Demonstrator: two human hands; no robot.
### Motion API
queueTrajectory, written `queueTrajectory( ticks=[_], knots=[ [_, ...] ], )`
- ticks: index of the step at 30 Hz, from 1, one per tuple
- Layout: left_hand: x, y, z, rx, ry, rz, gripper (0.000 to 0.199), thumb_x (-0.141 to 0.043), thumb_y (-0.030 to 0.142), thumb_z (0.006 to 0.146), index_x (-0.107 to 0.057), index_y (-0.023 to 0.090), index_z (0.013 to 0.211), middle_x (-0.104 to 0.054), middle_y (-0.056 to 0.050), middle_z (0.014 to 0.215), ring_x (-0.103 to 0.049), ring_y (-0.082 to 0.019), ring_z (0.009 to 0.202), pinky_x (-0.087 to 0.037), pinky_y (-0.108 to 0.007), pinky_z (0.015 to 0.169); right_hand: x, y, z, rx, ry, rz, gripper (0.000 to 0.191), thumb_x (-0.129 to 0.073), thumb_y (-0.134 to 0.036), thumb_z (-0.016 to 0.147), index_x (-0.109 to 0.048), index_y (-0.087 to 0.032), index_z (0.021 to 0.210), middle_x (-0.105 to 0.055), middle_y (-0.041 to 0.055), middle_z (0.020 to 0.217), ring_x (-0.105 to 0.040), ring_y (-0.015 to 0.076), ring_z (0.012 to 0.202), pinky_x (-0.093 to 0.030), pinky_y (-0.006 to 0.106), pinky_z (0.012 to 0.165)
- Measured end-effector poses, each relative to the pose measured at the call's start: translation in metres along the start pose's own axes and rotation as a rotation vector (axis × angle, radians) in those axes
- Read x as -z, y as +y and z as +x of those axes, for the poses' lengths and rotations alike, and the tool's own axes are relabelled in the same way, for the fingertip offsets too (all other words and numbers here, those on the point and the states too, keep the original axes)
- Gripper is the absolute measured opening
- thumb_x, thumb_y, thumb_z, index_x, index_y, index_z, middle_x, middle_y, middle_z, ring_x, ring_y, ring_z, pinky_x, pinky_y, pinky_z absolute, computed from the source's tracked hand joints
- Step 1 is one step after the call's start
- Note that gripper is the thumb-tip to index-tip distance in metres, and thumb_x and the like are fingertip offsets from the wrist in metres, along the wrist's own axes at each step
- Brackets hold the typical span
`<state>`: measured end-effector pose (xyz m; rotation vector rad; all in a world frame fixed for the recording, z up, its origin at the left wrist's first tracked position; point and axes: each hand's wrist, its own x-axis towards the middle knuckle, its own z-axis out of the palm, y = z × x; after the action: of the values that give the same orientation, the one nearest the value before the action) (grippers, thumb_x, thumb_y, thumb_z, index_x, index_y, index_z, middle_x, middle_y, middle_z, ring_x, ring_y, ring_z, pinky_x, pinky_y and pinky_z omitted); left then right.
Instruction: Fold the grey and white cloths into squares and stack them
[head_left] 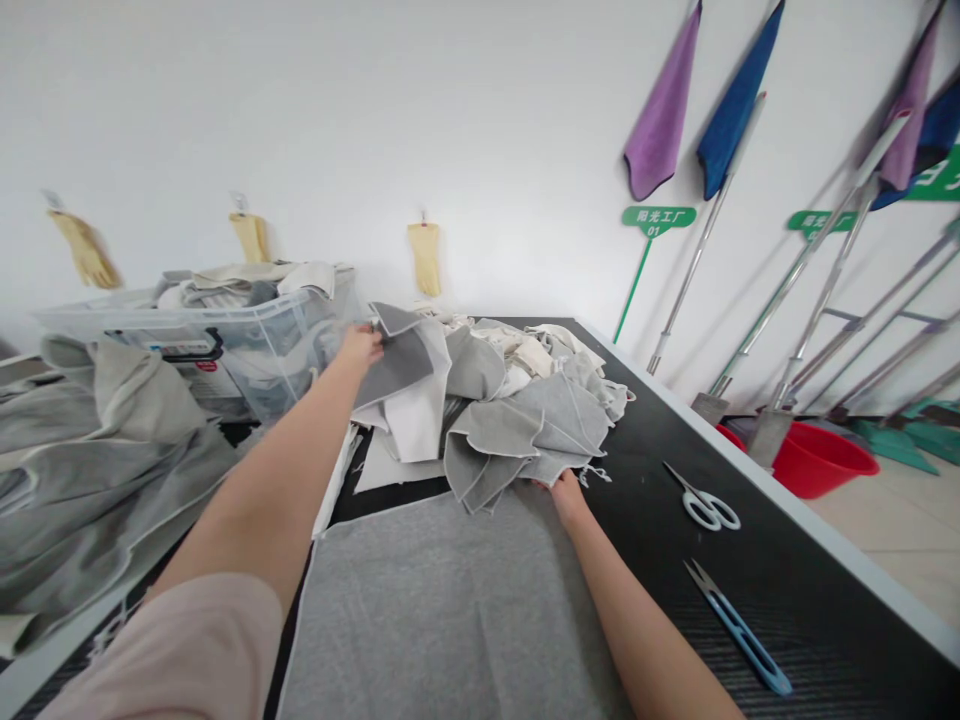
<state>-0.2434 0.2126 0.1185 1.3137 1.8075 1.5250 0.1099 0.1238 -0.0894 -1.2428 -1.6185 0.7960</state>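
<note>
My left hand (pixel 363 346) is closed on the corner of a grey and white cloth (pixel 411 372), lifted beside a clear storage box. On the right, my right hand (pixel 562 492) reaches under the front edge of a heap of grey fabric pieces (pixel 570 415); its fingers are mostly covered by the cloth. A large flat grey cloth (pixel 450 600) with stitched edges lies on the black table in front of me, below both hands.
The clear box (pixel 281 355) full of cloth stands back left, with more grey fabric (pixel 112 480) piled before it. White-handled scissors (pixel 705 502) and blue thread snips (pixel 739 625) lie on the table (pixel 652 560) at right. Mops and a red bucket (pixel 821 460) stand beyond its edge.
</note>
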Motion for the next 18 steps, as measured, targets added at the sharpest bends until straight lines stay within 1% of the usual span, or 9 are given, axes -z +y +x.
queueTrajectory(
  ticks=[2,4,6,7,8,10,12,15,18],
  knots=[
    [-0.010,-0.040,-0.015,0.108,-0.098,0.131,0.031,-0.042,0.028,0.078,-0.045,0.013,0.105,-0.050,-0.007,0.100,-0.051,-0.014,0.083,-0.044,-0.033,0.069,0.002,-0.008,-0.003,-0.016,-0.051,0.072,0.036,-0.042,-0.040,0.069,-0.059,-0.015,0.088,-0.062,0.0115,0.087,-0.058,0.0227,0.074,-0.046,0.035,0.064],
    [-0.018,-0.071,-0.029,0.149,-0.166,0.246,0.032,-0.043,0.029,0.077,-0.045,0.013,0.105,-0.049,-0.007,0.102,-0.050,-0.015,0.086,-0.043,-0.035,0.071,0.006,-0.018,-0.008,-0.017,-0.129,0.132,0.032,-0.045,-0.039,0.067,-0.062,-0.014,0.077,-0.064,0.0100,0.080,-0.058,0.0221,0.074,-0.045,0.034,0.068],
    [-0.023,-0.091,-0.041,0.130,-0.208,0.349,0.033,-0.047,0.026,0.074,-0.045,0.012,0.105,-0.050,-0.009,0.102,-0.050,-0.018,0.088,-0.041,-0.034,0.074,0.010,-0.028,-0.014,-0.003,-0.252,0.198,0.029,-0.046,-0.038,0.066,-0.063,-0.014,0.068,-0.064,0.0086,0.076,-0.057,0.0217,0.077,-0.042,0.033,0.074],
    [-0.026,-0.098,-0.047,0.101,-0.221,0.396,0.034,-0.049,0.024,0.072,-0.046,0.012,0.104,-0.051,-0.009,0.103,-0.049,-0.019,0.091,-0.040,-0.034,0.076,0.012,-0.034,-0.016,0.004,-0.332,0.239,0.029,-0.046,-0.037,0.066,-0.064,-0.014,0.070,-0.064,0.0080,0.078,-0.056,0.0217,0.080,-0.040,0.034,0.077],
    [-0.028,-0.103,-0.052,0.064,-0.232,0.438,0.034,-0.051,0.022,0.070,-0.047,0.013,0.103,-0.051,-0.009,0.104,-0.048,-0.020,0.093,-0.038,-0.033,0.079,0.013,-0.038,-0.018,0.009,-0.416,0.278,0.030,-0.046,-0.036,0.067,-0.064,-0.014,0.075,-0.063,0.0075,0.083,-0.055,0.0216,0.085,-0.038,0.035,0.081],
    [-0.032,-0.109,-0.065,-0.020,-0.254,0.509,0.033,-0.051,0.020,0.067,-0.050,0.015,0.099,-0.051,-0.007,0.105,-0.046,-0.020,0.098,-0.035,-0.031,0.084,0.013,-0.047,-0.017,0.008,-0.569,0.321,0.035,-0.046,-0.033,0.067,-0.059,-0.016,0.094,-0.059,0.0062,0.099,-0.050,0.0213,0.095,-0.033,0.036,0.086],
    [-0.035,-0.112,-0.079,-0.099,-0.275,0.563,0.032,-0.051,0.021,0.065,-0.053,0.016,0.096,-0.052,-0.006,0.105,-0.045,-0.020,0.100,-0.032,-0.029,0.087,0.007,-0.056,-0.011,-0.001,-0.654,0.269,0.045,-0.049,-0.031,0.066,-0.050,-0.019,0.109,-0.051,0.0048,0.112,-0.045,0.0210,0.102,-0.029,0.038,0.089],
    [-0.038,-0.110,-0.101,-0.187,-0.285,0.616,0.030,-0.048,0.021,0.065,-0.054,0.016,0.094,-0.052,-0.005,0.104,-0.043,-0.019,0.102,-0.029,-0.028,0.090,-0.008,-0.071,0.006,0.078,-0.713,0.049,0.054,-0.053,-0.030,0.064,-0.042,-0.021,0.116,-0.042,0.0033,0.122,-0.037,0.0206,0.110,-0.026,0.037,0.092],
    [-0.041,-0.104,-0.122,-0.237,-0.286,0.652,0.028,-0.042,0.021,0.068,-0.054,0.017,0.094,-0.052,-0.005,0.104,-0.043,-0.018,0.102,-0.029,-0.028,0.090,-0.025,-0.084,0.025,0.185,-0.669,-0.270,0.060,-0.056,-0.030,0.062,-0.037,-0.022,0.119,-0.040,0.0015,0.123,-0.034,0.0187,0.112,-0.025,0.032,0.094]
  ],
)
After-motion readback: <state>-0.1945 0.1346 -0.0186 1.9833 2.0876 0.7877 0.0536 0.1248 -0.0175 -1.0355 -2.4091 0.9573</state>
